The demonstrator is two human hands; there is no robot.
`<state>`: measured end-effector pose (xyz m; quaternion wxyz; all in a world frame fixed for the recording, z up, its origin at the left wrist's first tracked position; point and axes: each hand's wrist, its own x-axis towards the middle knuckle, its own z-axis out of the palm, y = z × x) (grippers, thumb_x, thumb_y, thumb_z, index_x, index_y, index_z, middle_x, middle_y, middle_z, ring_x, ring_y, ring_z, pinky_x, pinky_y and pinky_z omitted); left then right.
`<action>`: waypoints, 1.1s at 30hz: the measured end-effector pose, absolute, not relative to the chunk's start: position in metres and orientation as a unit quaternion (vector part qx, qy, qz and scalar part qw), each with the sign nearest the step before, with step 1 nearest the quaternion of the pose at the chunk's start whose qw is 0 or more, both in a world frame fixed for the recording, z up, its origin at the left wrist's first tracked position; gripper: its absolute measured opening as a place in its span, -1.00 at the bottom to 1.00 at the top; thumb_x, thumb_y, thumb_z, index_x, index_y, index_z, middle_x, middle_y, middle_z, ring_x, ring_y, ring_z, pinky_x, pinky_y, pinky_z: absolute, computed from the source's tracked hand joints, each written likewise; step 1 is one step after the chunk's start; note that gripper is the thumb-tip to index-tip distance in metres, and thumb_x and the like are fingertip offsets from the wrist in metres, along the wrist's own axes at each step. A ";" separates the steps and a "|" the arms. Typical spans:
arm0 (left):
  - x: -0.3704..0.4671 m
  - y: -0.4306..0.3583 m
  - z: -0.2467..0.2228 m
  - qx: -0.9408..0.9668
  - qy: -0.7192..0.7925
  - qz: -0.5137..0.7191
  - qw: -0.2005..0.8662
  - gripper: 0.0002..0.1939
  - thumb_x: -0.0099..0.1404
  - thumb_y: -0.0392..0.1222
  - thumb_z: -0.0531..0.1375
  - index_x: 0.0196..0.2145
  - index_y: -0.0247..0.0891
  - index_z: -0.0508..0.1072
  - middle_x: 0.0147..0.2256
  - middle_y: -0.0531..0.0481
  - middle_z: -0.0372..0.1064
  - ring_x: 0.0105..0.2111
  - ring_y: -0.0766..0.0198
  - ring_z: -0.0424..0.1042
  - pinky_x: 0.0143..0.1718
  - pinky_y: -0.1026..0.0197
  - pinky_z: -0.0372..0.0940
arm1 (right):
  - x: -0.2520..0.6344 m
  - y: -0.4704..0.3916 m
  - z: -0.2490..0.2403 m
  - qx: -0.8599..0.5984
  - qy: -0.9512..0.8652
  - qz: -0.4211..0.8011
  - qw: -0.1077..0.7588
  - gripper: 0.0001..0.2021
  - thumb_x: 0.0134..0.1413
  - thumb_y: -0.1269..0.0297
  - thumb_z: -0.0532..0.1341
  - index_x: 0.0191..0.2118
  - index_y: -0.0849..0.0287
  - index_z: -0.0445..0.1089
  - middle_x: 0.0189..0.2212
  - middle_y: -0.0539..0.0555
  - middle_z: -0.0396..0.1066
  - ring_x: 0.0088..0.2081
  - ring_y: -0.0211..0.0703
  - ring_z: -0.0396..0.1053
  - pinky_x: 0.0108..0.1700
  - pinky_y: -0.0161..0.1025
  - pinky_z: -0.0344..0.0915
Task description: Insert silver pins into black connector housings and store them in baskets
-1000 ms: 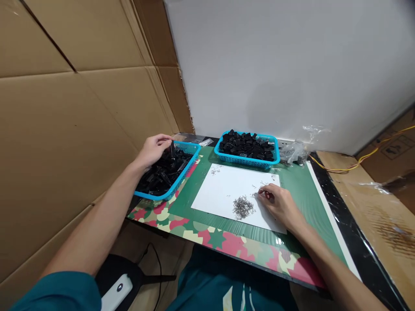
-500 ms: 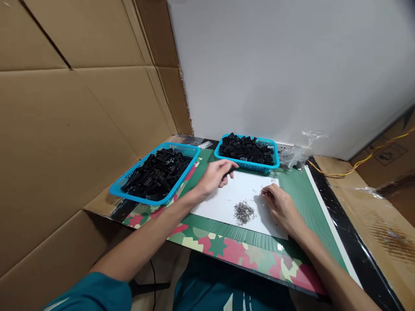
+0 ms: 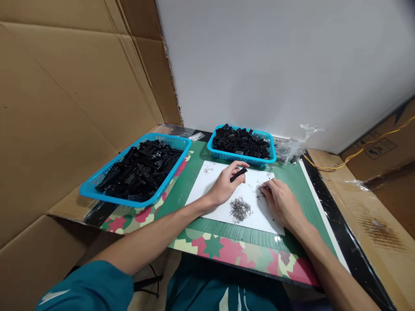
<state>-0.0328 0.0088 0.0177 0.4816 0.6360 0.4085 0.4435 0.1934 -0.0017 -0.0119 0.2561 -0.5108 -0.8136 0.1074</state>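
My left hand (image 3: 224,185) is closed around a black elongated piece (image 3: 239,174), whose end sticks out past the fingers above the white sheet (image 3: 202,185). My right hand (image 3: 279,196) has its fingertips pinched at a small scatter of metal bits (image 3: 260,190) on the sheet's right side; whatever lies between them is too small to make out. A denser pile of small metal pieces (image 3: 240,209) rests on the sheet between the hands, nearer my body. A few more bits (image 3: 208,167) lie at the sheet's far left corner.
A blue basket (image 3: 152,201) of long black parts stands at the left. Behind the sheet is another blue basket (image 3: 240,159) with black blocks. Clear plastic bags (image 3: 288,151) and a yellow cable (image 3: 350,162) are at the back right. Cardboard (image 3: 81,86) rises on the left.
My left hand has turned and moved right, so the black piece now shows more fully. My right hand stays at the small scatter. The camera view has shifted slightly.
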 end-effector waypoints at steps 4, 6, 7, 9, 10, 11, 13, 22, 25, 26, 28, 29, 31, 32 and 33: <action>-0.034 0.005 0.018 0.641 0.389 0.449 0.486 -0.67 0.41 -0.19 0.16 0.11 -0.11 0.28 -0.24 -0.02 0.42 -0.22 0.21 0.37 -0.23 0.19 0.23 | 0.195 -0.003 0.000 -0.505 -0.751 0.236 0.355 -0.85 0.39 0.23 0.13 -0.23 0.14 0.36 -0.34 0.06 0.38 -0.33 -0.10 0.30 -0.24 -0.19 0.20; -0.032 0.001 0.020 0.656 0.374 0.442 0.483 -0.74 0.44 -0.21 0.14 0.06 -0.12 0.30 -0.19 -0.03 0.45 -0.19 0.21 0.39 -0.16 0.17 0.24 | 0.193 -0.006 0.007 -0.497 -0.713 0.302 0.391 -0.81 0.39 0.17 0.15 -0.26 0.13 0.35 -0.40 0.01 0.33 -0.38 -0.15 0.23 -0.30 -0.21 0.17; -0.031 -0.001 0.021 0.670 0.366 0.437 0.476 -0.79 0.45 -0.21 0.12 0.02 -0.14 0.34 -0.16 -0.03 0.45 -0.17 0.20 0.39 -0.13 0.17 0.24 | 0.191 -0.007 0.009 -0.488 -0.699 0.332 0.404 -0.79 0.39 0.14 0.16 -0.27 0.13 0.35 -0.41 0.00 0.31 -0.38 -0.16 0.22 -0.31 -0.22 0.16; -0.029 -0.005 0.023 0.702 0.351 0.419 0.456 -0.86 0.47 -0.20 0.10 -0.08 -0.19 0.42 -0.15 -0.04 0.45 -0.13 0.19 0.40 -0.08 0.16 0.24 | 0.187 -0.009 0.010 -0.465 -0.684 0.372 0.421 -0.77 0.39 0.11 0.17 -0.27 0.13 0.34 -0.41 -0.02 0.27 -0.37 -0.17 0.20 -0.31 -0.23 0.15; -0.028 -0.006 0.023 0.717 0.345 0.407 0.449 -0.85 0.48 -0.20 0.09 -0.12 -0.21 0.46 -0.15 -0.05 0.45 -0.12 0.18 0.40 -0.06 0.16 0.24 | 0.185 -0.010 0.010 -0.455 -0.682 0.382 0.425 -0.77 0.39 0.10 0.17 -0.26 0.13 0.34 -0.40 -0.02 0.27 -0.36 -0.17 0.20 -0.31 -0.24 0.15; -0.027 -0.007 0.023 0.728 0.341 0.395 0.444 -0.84 0.48 -0.19 0.10 -0.15 -0.22 0.48 -0.14 -0.05 0.45 -0.12 0.18 0.40 -0.05 0.16 0.24 | 0.183 -0.011 0.009 -0.447 -0.684 0.387 0.427 -0.77 0.40 0.10 0.17 -0.26 0.13 0.34 -0.39 -0.02 0.27 -0.35 -0.18 0.20 -0.30 -0.24 0.15; -0.026 -0.009 0.021 0.738 0.342 0.382 0.439 -0.82 0.48 -0.16 0.11 -0.16 -0.23 0.49 -0.15 -0.04 0.45 -0.14 0.17 0.40 -0.07 0.16 0.24 | 0.180 -0.013 0.006 -0.438 -0.690 0.389 0.426 -0.78 0.41 0.10 0.16 -0.24 0.12 0.35 -0.37 -0.01 0.29 -0.34 -0.18 0.22 -0.28 -0.24 0.17; -0.023 -0.010 0.016 0.729 0.361 0.388 0.434 -0.78 0.48 -0.06 0.13 -0.19 -0.24 0.48 -0.22 -0.02 0.41 -0.21 0.19 0.38 -0.12 0.18 0.23 | 0.174 -0.021 0.011 -0.439 -0.726 0.318 0.423 -0.83 0.40 0.17 0.17 -0.22 0.11 0.39 -0.34 0.04 0.39 -0.33 -0.14 0.31 -0.27 -0.23 0.25; -0.022 -0.009 0.014 0.731 0.350 0.382 0.444 -0.78 0.48 -0.05 0.13 -0.18 -0.23 0.48 -0.19 -0.03 0.42 -0.17 0.17 0.40 -0.09 0.16 0.25 | 0.174 -0.022 0.014 -0.437 -0.742 0.292 0.416 -0.85 0.41 0.20 0.16 -0.21 0.11 0.40 -0.32 0.05 0.41 -0.31 -0.14 0.33 -0.26 -0.22 0.24; -0.022 -0.009 0.014 0.732 0.349 0.380 0.446 -0.77 0.49 -0.04 0.12 -0.18 -0.24 0.48 -0.20 -0.03 0.42 -0.17 0.17 0.40 -0.09 0.15 0.25 | 0.174 -0.022 0.014 -0.437 -0.745 0.286 0.415 -0.85 0.41 0.21 0.16 -0.21 0.11 0.40 -0.32 0.06 0.41 -0.31 -0.13 0.33 -0.26 -0.21 0.24; -0.022 -0.009 0.013 0.731 0.352 0.378 0.446 -0.73 0.50 -0.02 0.10 -0.19 -0.24 0.48 -0.22 -0.03 0.42 -0.19 0.17 0.40 -0.10 0.15 0.26 | 0.175 -0.022 0.014 -0.436 -0.752 0.273 0.412 -0.86 0.41 0.22 0.15 -0.21 0.10 0.40 -0.33 0.06 0.41 -0.31 -0.13 0.32 -0.26 -0.20 0.24; -0.022 -0.009 0.013 0.731 0.353 0.377 0.445 -0.72 0.51 -0.01 0.09 -0.20 -0.24 0.48 -0.23 -0.03 0.42 -0.20 0.18 0.40 -0.11 0.16 0.26 | 0.175 -0.023 0.013 -0.434 -0.756 0.265 0.412 -0.86 0.41 0.23 0.15 -0.22 0.10 0.40 -0.34 0.06 0.40 -0.32 -0.12 0.32 -0.26 -0.20 0.24; -0.022 -0.009 0.013 0.729 0.353 0.381 0.447 -0.71 0.51 -0.01 0.09 -0.22 -0.24 0.48 -0.25 -0.03 0.41 -0.21 0.19 0.39 -0.11 0.16 0.26 | 0.174 -0.023 0.013 -0.431 -0.760 0.252 0.416 -0.87 0.40 0.25 0.16 -0.22 0.10 0.41 -0.35 0.05 0.40 -0.32 -0.12 0.32 -0.26 -0.19 0.24; -0.022 -0.009 0.013 0.725 0.352 0.383 0.451 -0.71 0.50 -0.01 0.10 -0.23 -0.24 0.48 -0.25 -0.03 0.42 -0.21 0.19 0.40 -0.10 0.17 0.26 | 0.174 -0.024 0.013 -0.430 -0.760 0.247 0.420 -0.87 0.40 0.26 0.16 -0.22 0.10 0.41 -0.35 0.05 0.41 -0.32 -0.12 0.32 -0.26 -0.19 0.23; -0.022 -0.009 0.014 0.720 0.350 0.388 0.457 -0.72 0.50 -0.01 0.11 -0.24 -0.24 0.48 -0.24 -0.03 0.42 -0.21 0.19 0.40 -0.10 0.17 0.26 | 0.174 -0.024 0.013 -0.432 -0.759 0.243 0.423 -0.88 0.39 0.27 0.17 -0.21 0.09 0.42 -0.34 0.05 0.41 -0.32 -0.12 0.32 -0.26 -0.19 0.23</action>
